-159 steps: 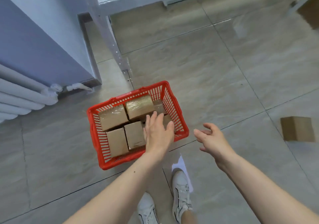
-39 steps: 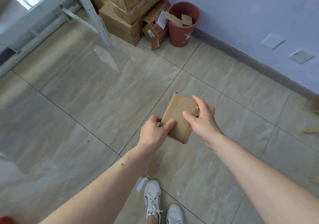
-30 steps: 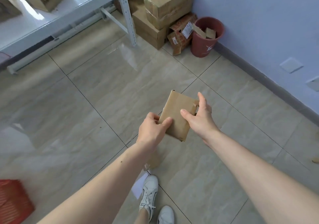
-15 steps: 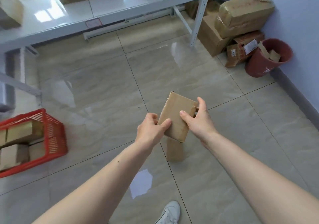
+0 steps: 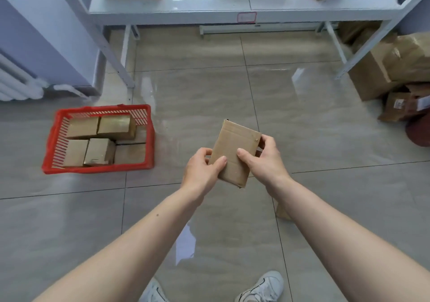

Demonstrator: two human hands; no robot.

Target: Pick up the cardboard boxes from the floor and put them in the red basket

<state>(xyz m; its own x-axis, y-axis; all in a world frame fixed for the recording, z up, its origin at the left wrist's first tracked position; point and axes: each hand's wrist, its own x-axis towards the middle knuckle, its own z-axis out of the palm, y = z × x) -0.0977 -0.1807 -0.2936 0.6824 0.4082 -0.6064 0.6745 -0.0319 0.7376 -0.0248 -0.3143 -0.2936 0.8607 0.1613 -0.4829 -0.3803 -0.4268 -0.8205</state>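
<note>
I hold a flat brown cardboard box [image 5: 235, 145] in the air in front of me with both hands. My left hand [image 5: 201, 170] grips its lower left edge, thumb on top. My right hand [image 5: 264, 159] grips its right side, thumb on the face and fingers behind. The red basket [image 5: 57, 127] stands on the floor to the left, apart from my hands. Several cardboard boxes [image 5: 115, 126] lie inside it.
A white metal shelf [image 5: 232, 10] with boxes on it spans the back. Stacked large cartons [image 5: 391, 69] and a dark red bin [image 5: 418, 134] sit at the right. A radiator [image 5: 14, 85] hangs at the left wall. My white shoes [image 5: 263, 287] show below.
I have turned left with the box held in both hands. The red basket has come fully into view at the left, and the cartons and bin have slid to the right edge.
</note>
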